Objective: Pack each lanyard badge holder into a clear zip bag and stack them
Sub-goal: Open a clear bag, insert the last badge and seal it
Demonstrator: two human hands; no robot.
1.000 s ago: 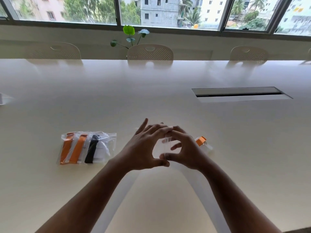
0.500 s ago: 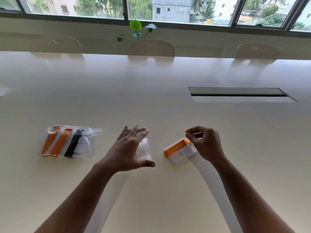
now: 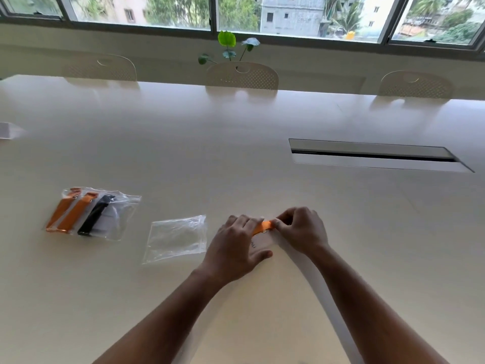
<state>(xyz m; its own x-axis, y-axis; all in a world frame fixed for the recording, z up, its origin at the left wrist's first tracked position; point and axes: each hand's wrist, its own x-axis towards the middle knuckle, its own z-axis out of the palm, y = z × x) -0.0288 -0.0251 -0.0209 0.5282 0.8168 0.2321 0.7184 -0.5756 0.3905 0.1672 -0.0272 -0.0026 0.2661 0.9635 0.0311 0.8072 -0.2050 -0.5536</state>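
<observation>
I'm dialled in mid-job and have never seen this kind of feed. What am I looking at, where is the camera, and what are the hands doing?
There is no machine here: a person works with bare hands, and the one camera sits on their head, looking forward and down, so the arms come in from the bottom of the picture. The surface is a long pale table with chairs and a window beyond it. The left hand lies with fingers fairly straight on a badge holder with an orange lanyard, while the right hand pinches the orange end. Left of the hands lies an empty zip bag, flat and apart from them. Further left is a stack of packed bags, showing orange and black lanyards. So this holder is not yet bagged.
</observation>
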